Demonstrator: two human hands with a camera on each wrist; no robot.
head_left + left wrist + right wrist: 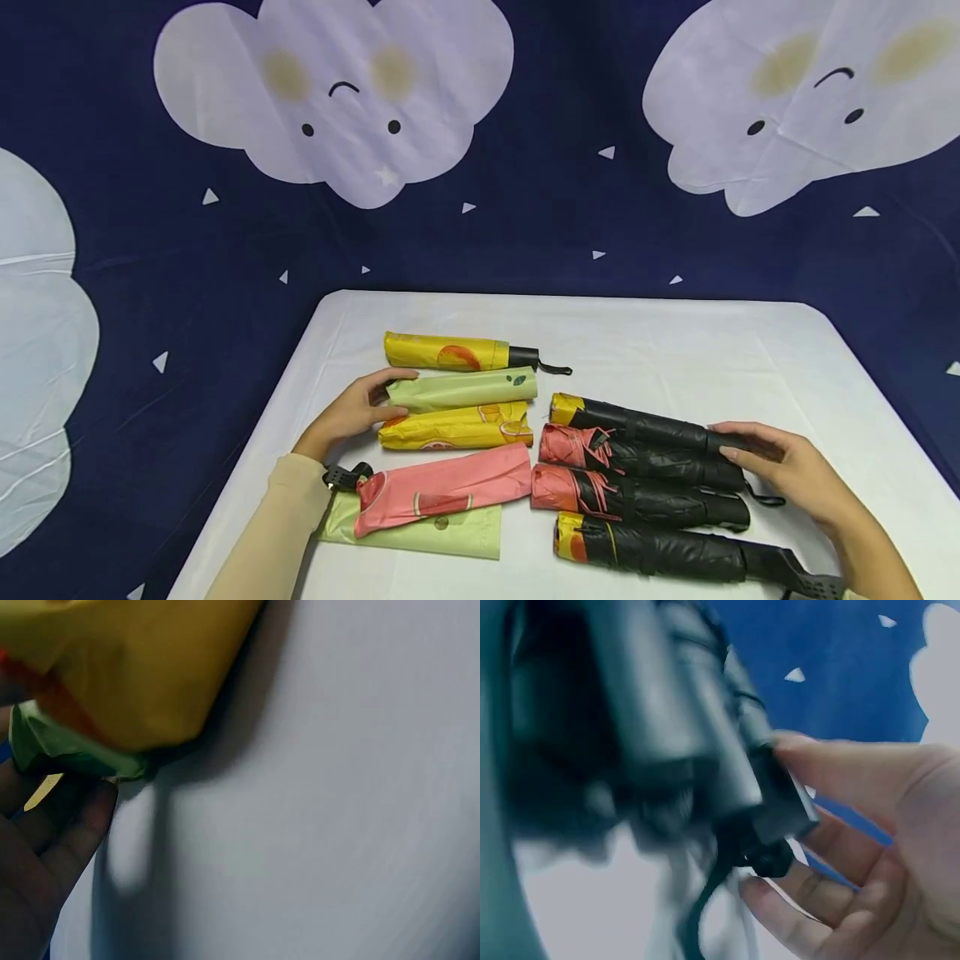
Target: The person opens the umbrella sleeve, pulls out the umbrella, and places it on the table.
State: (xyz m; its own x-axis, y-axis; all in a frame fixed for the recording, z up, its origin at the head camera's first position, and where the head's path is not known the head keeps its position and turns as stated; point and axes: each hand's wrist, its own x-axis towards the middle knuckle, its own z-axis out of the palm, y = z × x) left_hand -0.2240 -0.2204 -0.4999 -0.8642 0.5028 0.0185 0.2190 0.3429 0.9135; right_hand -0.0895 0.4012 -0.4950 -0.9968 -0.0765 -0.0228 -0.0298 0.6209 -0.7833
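Observation:
In the head view my left hand (360, 408) holds the left end of a light green umbrella sleeve (457, 390), fingers at its far edge and thumb at its near edge. A yellow sleeved umbrella (450, 352) with a black handle lies beyond it, and a yellow fruit-print sleeve (457, 427) lies nearer. My right hand (787, 467) pinches the handle end of the farthest black folded umbrella (645, 422), which has a yellow tip. Close by are two pink-tipped black umbrellas (667, 464). In the right wrist view, thumb and fingers (832, 765) are at the black handle (784, 799).
A pink watermelon-print sleeve (450, 487) overlaps a flat green sleeve (472, 542) at the front left. Another yellow-tipped black umbrella (660, 550) lies at the front right. Everything rests on a white table (675, 333) before a dark blue cloud-print cloth (555, 208).

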